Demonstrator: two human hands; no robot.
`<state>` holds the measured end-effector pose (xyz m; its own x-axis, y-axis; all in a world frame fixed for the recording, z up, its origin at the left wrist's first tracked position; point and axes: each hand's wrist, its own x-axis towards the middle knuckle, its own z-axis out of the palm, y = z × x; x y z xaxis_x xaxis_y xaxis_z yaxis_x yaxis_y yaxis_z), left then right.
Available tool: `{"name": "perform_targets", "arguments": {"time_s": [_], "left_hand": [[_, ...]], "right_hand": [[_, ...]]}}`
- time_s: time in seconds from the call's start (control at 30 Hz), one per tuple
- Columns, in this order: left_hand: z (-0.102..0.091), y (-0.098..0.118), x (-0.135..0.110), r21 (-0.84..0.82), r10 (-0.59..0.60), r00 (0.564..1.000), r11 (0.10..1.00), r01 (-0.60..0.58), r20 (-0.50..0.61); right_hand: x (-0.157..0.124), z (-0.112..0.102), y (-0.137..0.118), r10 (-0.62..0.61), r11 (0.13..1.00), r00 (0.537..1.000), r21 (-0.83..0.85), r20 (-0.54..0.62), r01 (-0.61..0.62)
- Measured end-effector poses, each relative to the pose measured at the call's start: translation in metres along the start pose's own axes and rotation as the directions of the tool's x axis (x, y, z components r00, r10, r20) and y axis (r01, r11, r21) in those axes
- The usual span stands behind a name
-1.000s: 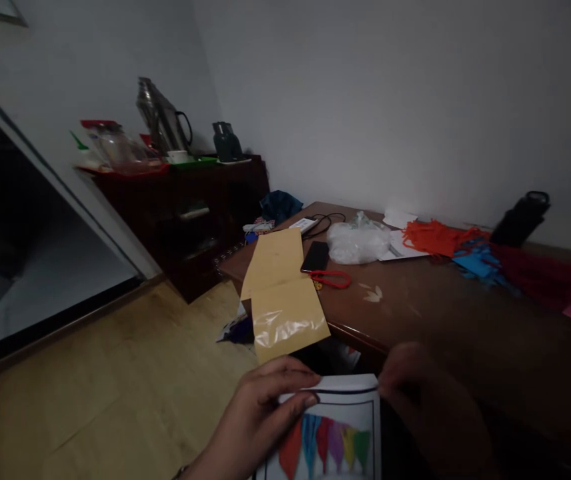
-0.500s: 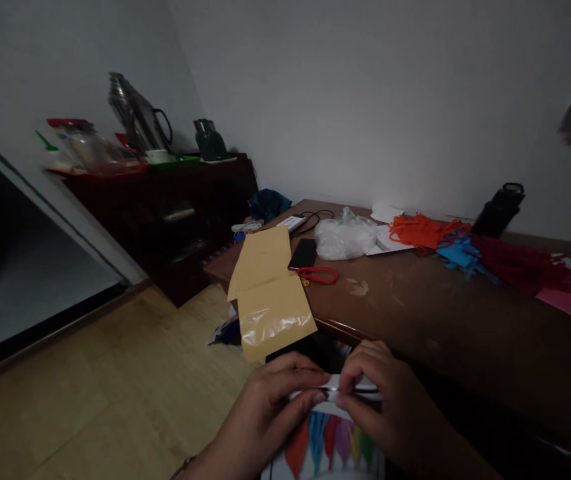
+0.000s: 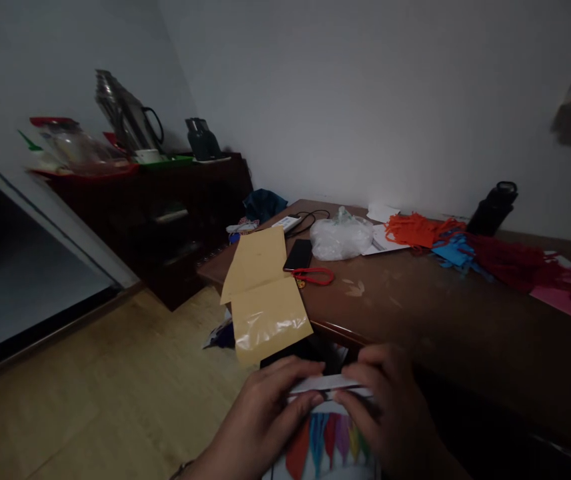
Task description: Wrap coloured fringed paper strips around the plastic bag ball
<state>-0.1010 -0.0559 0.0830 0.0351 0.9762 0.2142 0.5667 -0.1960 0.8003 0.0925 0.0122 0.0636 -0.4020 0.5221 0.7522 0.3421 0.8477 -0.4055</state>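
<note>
Low in the view, both my hands are at the top edge of a white sheet [image 3: 341, 472] printed with a row of coloured, pointed tassel shapes. Whether it is a card or a packet I cannot tell. A white strip with a dark line runs along this edge, between my fingers. My left hand [image 3: 265, 408] pinches the strip's left part between thumb and fingers. On its right part, my right hand [image 3: 393, 403] has its thumb below and fingers above, slightly blurred. The sheet's lower end runs out of view.
Beyond my hands, a brown table [image 3: 385, 320] carries yellow envelopes [image 3: 268, 313], a phone [image 3: 298, 255] with a red cord [image 3: 320, 275], a plastic bag [image 3: 340, 237], orange fringe [image 3: 415, 230], dark red fringe [image 3: 505, 263] and a black bottle [image 3: 493, 210]. A dark cabinet [image 3: 165, 220] stands left.
My right hand's fingers have spread and shifted a little along the strip, so more white shows between my hands. The left hand keeps its pinch. The camera has turned slightly right.
</note>
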Motion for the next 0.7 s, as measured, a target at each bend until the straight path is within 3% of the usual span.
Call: {"name": "perform_targets", "arguments": {"time_s": [0.13, 0.23, 0.37, 0.43, 0.5, 0.53, 0.6, 0.67, 0.7], "left_hand": [[0.005, 0.000, -0.001, -0.041, -0.027, 1.000, 0.999, 0.027, 0.005], [0.008, 0.002, 0.000, -0.127, 0.001, 0.999, 0.992, 0.004, 0.040], [0.012, 0.002, 0.001, -0.221, -0.033, 0.998, 0.974, 0.044, 0.054], [0.013, 0.001, 0.001, -0.233, -0.055, 0.998, 0.970, 0.064, 0.044], [0.012, 0.000, 0.002, -0.242, -0.075, 0.997, 0.967, 0.078, 0.022], [0.012, 0.000, 0.002, -0.249, -0.085, 0.996, 0.965, 0.084, 0.007], [0.011, 0.000, 0.004, -0.275, -0.111, 0.993, 0.956, 0.098, -0.033], [0.016, -0.002, 0.006, -0.306, -0.135, 0.986, 0.947, 0.101, -0.095], [0.020, -0.004, 0.007, -0.329, -0.136, 0.982, 0.940, 0.086, -0.133]], "right_hand": [[0.000, 0.006, -0.004, -0.123, 0.990, 0.992, -0.074, -0.014, 0.121], [0.005, 0.005, -0.006, -0.123, 0.990, 0.991, -0.059, 0.044, 0.126], [0.002, -0.012, 0.007, -0.118, 0.992, 0.991, -0.045, 0.070, 0.121], [-0.010, -0.023, 0.021, -0.071, 0.996, 0.995, -0.046, 0.066, 0.074], [-0.031, -0.029, 0.033, 0.078, 0.997, 0.994, -0.030, 0.079, -0.076], [-0.044, -0.030, 0.038, 0.183, 0.983, 0.978, 0.011, 0.103, -0.185], [-0.073, -0.027, 0.040, 0.406, 0.880, 0.894, 0.182, 0.191, -0.439], [-0.099, -0.019, 0.033, 0.634, 0.633, 0.733, 0.379, 0.246, -0.675], [-0.109, -0.015, 0.028, 0.683, 0.574, 0.687, 0.398, 0.249, -0.715]]}}
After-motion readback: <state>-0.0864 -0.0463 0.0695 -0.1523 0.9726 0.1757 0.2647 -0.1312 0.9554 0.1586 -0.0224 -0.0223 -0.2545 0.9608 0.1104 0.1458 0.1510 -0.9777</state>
